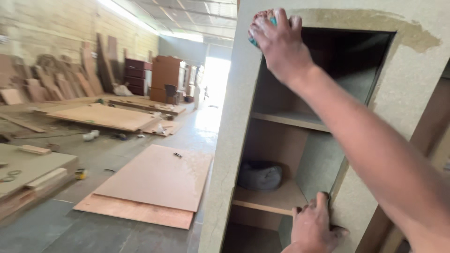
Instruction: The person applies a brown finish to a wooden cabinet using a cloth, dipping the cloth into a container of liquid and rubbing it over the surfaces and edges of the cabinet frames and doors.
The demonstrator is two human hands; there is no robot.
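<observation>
My right hand [280, 40] reaches up to the top left corner of a tall open cabinet [234, 122] coated in grey-beige filler. It presses a small teal and reddish pad [262, 18] against the frame; most of the pad is hidden under my fingers. Lower down, my left hand [313, 227] grips the inner edge of the cabinet's right upright, beside the lower shelf [267, 199]. A dark grey bundle of cloth [260, 175] lies on that shelf. A darker, wetter smear [412, 35] runs along the top right of the frame.
Plywood sheets [157, 185] lie stacked on the floor left of the cabinet. More boards [105, 116] lie farther back, offcuts lean on the left wall, and brown cabinets [165, 77] stand near the bright doorway. A low stack of panels [28, 175] sits at the left edge.
</observation>
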